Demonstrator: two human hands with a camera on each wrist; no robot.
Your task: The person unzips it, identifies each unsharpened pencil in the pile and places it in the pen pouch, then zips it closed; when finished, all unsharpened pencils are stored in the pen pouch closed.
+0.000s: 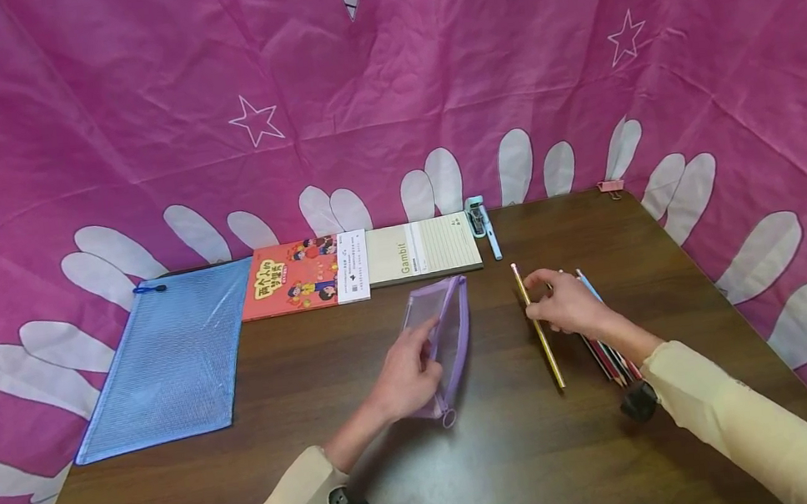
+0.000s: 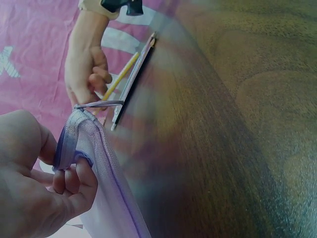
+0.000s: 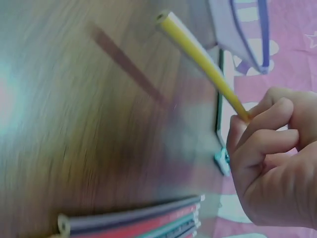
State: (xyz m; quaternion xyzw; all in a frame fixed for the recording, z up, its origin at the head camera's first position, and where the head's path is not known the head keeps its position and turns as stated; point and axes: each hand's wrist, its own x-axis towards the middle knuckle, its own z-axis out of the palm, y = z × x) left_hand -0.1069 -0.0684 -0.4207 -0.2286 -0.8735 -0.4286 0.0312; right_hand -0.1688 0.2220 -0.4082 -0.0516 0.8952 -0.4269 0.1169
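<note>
My left hand (image 1: 407, 373) holds a purple mesh zip pencil case (image 1: 462, 337) by its opening, fingers curled at the edge in the left wrist view. A round pull ring hangs at the case's near end. To the right, my right hand (image 1: 568, 303) pinches a yellow pencil (image 1: 545, 344) between thumb and fingers. In the right wrist view the yellow pencil (image 3: 203, 59) is tilted, its shadow falling on the wood apart from it. Several more pencils (image 1: 605, 357) lie on the table beneath my right hand and wrist, partly hidden by them.
A blue mesh zip pouch (image 1: 168, 365) lies on the left of the brown table (image 1: 434, 500). At the back are a red book (image 1: 293, 278), a Gambit notebook (image 1: 440, 246), a teal stapler (image 1: 476, 216) and a light blue pen (image 1: 490, 233). Pink cloth (image 1: 352, 82) hangs behind.
</note>
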